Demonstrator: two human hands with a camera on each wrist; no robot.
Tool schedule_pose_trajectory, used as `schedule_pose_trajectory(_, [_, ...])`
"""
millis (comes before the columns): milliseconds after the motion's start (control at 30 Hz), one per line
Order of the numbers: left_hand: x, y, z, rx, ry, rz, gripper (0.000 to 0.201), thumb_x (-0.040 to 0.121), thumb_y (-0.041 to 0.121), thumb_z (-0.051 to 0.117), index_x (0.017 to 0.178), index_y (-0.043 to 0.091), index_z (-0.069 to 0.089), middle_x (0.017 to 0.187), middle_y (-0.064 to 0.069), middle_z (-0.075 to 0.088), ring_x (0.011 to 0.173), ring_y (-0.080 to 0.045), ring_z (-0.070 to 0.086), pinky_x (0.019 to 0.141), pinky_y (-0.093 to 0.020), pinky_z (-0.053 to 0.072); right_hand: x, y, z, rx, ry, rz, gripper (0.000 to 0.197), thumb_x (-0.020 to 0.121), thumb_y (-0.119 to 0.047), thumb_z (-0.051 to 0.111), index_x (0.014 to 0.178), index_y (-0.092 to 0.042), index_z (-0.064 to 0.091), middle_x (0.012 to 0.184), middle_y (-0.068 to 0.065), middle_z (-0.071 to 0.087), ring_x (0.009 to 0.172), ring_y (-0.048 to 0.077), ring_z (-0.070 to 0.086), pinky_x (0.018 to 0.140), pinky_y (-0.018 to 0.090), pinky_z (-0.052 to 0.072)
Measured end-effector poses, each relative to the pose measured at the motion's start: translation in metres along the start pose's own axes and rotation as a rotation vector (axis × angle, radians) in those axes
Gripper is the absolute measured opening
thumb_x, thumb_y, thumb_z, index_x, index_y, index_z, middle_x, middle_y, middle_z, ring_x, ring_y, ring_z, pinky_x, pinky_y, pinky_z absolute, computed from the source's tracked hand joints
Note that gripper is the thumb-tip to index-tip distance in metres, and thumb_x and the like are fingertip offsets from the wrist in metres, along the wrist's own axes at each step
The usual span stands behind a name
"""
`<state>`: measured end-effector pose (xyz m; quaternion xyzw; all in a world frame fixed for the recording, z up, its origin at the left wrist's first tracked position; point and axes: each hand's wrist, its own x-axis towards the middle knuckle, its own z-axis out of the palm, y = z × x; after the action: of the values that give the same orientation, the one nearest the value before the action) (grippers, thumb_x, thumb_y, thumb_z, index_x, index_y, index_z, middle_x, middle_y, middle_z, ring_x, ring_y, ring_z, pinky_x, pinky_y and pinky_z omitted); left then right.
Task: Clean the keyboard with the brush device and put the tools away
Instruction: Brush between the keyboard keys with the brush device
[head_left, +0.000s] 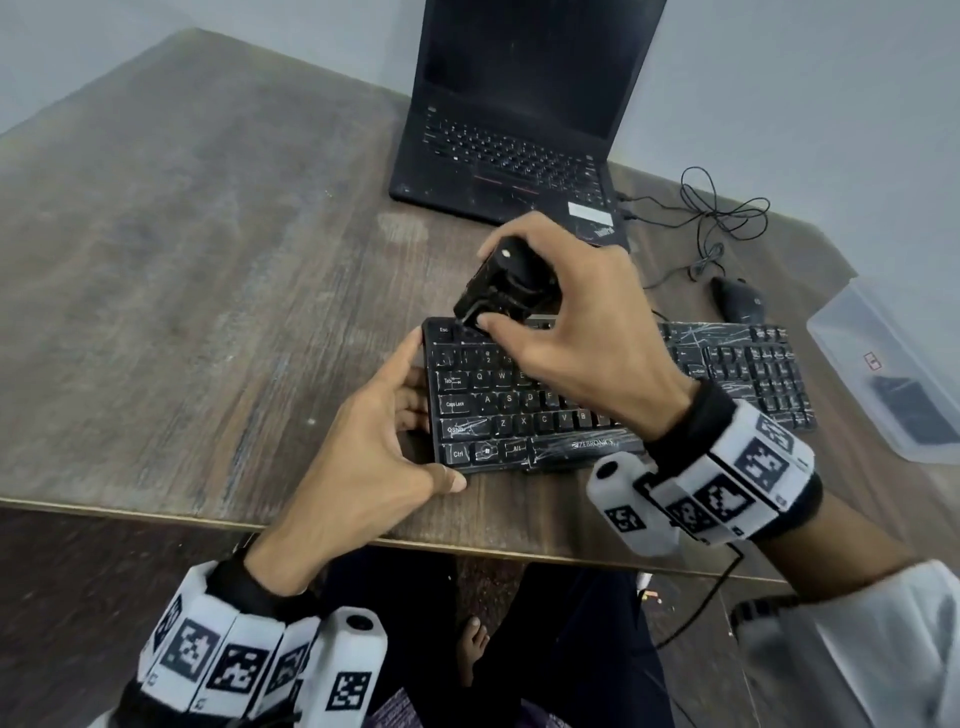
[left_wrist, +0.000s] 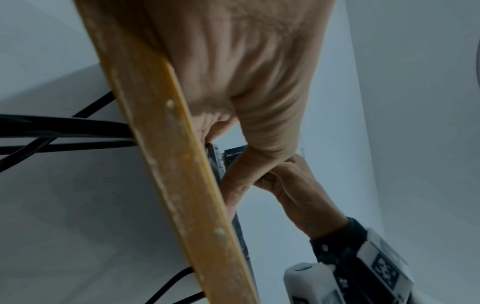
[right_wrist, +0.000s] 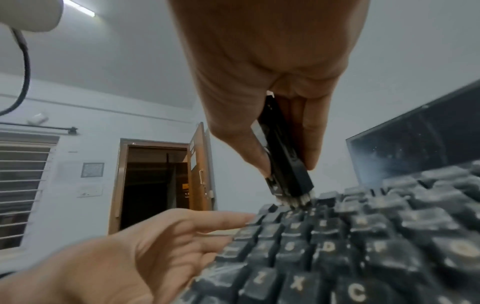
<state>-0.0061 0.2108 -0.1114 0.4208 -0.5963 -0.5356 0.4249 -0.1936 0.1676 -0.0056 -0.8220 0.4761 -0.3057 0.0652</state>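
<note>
Wooden table (head_left: 208, 260) under a dusty black keyboard (head_left: 753, 374) at the near edge. Left hand (head_left: 363, 441), fingers straight, bracing its left end to stop sliding. Right hand (head_left: 582, 322) pinching brush device (right_wrist: 283, 164), bristles down in the far-left key row.

Behind each grip sits a black wrist strap, then a band of white blocks printed with black square-pattern markers: the left band (head_left: 234, 660) and the right band (head_left: 737, 483). A white cylindrical camera housing (head_left: 628, 499) juts from the right band, a thin black cable (head_left: 696, 608) trailing from it. Further back, a white sleeve (head_left: 857, 649), perhaps a shirt cuff.
</note>
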Motion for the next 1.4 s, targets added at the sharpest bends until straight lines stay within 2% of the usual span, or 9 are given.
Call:
schedule_pose_trajectory(267, [0.0, 0.001, 0.0, 0.0, 0.007, -0.003, 0.131, 0.054, -0.006, 0.093, 0.159, 0.037, 0.026, 0.116, 0.009, 0.067, 0.107, -0.016, 0.068, 0.099, -0.04, 0.055, -0.001, -0.003, 0.0, 0.018, -0.086, -0.029, 0.038, 0.081, -0.016, 0.082, 0.114, -0.014, 0.065, 0.092, -0.007, 0.071, 0.079, 0.011, 0.071, 0.07, 0.033, 0.06])
schedule_pose_trajectory(400, [-0.001, 0.003, 0.0, -0.01, 0.005, -0.004, 0.127, 0.057, -0.012, 0.09, 0.158, 0.035, 0.028, 0.115, 0.011, 0.068, 0.105, -0.015, 0.069, 0.096, -0.039, 0.057, -0.006, -0.009, 0.001, 0.021, -0.286, -0.107, 0.035, 0.082, -0.018, 0.081, 0.112, -0.014, 0.064, 0.089, -0.005, 0.073, 0.077, 0.012, 0.072, 0.068, 0.034, 0.061])
schedule_pose_trajectory(567, [0.0, 0.001, 0.0, -0.039, -0.007, -0.001, 0.131, 0.052, -0.002, 0.091, 0.16, 0.035, 0.026, 0.114, 0.01, 0.069, 0.104, -0.016, 0.068, 0.097, -0.039, 0.056, 0.009, -0.005, 0.0, -0.013, -0.206, -0.129, 0.037, 0.082, -0.019, 0.078, 0.115, -0.013, 0.064, 0.088, -0.003, 0.071, 0.075, 0.017, 0.071, 0.067, 0.038, 0.059])
schedule_pose_trajectory(700, [0.001, 0.003, 0.0, -0.031, -0.008, 0.013, 0.125, 0.053, -0.002, 0.089, 0.158, 0.032, 0.03, 0.119, 0.01, 0.07, 0.107, -0.014, 0.069, 0.096, -0.04, 0.056, 0.001, -0.01, -0.005, 0.005, -0.407, -0.231, 0.035, 0.083, -0.016, 0.08, 0.114, -0.011, 0.066, 0.086, -0.004, 0.072, 0.072, 0.011, 0.069, 0.065, 0.029, 0.056])
schedule_pose_trajectory(833, [0.001, 0.0, -0.001, -0.03, -0.015, 0.018, 0.128, 0.054, -0.009, 0.09, 0.158, 0.035, 0.029, 0.115, 0.009, 0.068, 0.101, -0.017, 0.068, 0.092, -0.034, 0.057, 0.021, -0.002, -0.01, -0.013, -0.319, -0.194, 0.037, 0.083, -0.019, 0.079, 0.116, -0.009, 0.064, 0.092, -0.001, 0.073, 0.08, 0.017, 0.073, 0.071, 0.039, 0.061])
schedule_pose_trajectory(967, [0.002, 0.0, -0.001, -0.035, -0.01, 0.021, 0.119, 0.054, -0.011, 0.089, 0.153, 0.032, 0.038, 0.115, 0.009, 0.07, 0.104, -0.015, 0.07, 0.092, -0.037, 0.057, 0.01, -0.006, -0.008, 0.021, -0.489, -0.275, 0.034, 0.086, -0.014, 0.081, 0.116, -0.009, 0.066, 0.09, -0.004, 0.072, 0.074, 0.01, 0.07, 0.064, 0.026, 0.055])
schedule_pose_trajectory(1100, [0.003, -0.003, -0.001, -0.047, -0.017, 0.023, 0.129, 0.052, -0.009, 0.09, 0.157, 0.036, 0.031, 0.116, 0.014, 0.068, 0.102, -0.016, 0.067, 0.091, -0.033, 0.056, 0.022, 0.0, -0.009, -0.016, -0.324, -0.236, 0.037, 0.085, -0.015, 0.08, 0.118, -0.009, 0.065, 0.095, -0.001, 0.074, 0.084, 0.015, 0.073, 0.074, 0.035, 0.062])
schedule_pose_trajectory(1267, [0.002, -0.003, 0.0, -0.055, -0.009, 0.012, 0.128, 0.052, -0.007, 0.089, 0.157, 0.037, 0.03, 0.113, 0.011, 0.069, 0.102, -0.015, 0.069, 0.091, -0.035, 0.057, 0.009, -0.001, -0.007, 0.021, -0.419, -0.259, 0.035, 0.085, -0.015, 0.081, 0.116, -0.009, 0.066, 0.092, -0.001, 0.074, 0.077, 0.015, 0.072, 0.066, 0.034, 0.059])
schedule_pose_trajectory(1400, [0.003, -0.004, 0.0, -0.029, -0.006, 0.036, 0.127, 0.055, -0.012, 0.089, 0.149, 0.053, 0.033, 0.11, 0.014, 0.068, 0.099, -0.013, 0.067, 0.087, -0.031, 0.056, 0.006, 0.002, -0.006, 0.021, -0.292, -0.199, 0.036, 0.086, -0.017, 0.08, 0.117, -0.009, 0.064, 0.092, -0.001, 0.072, 0.078, 0.016, 0.072, 0.067, 0.036, 0.061])
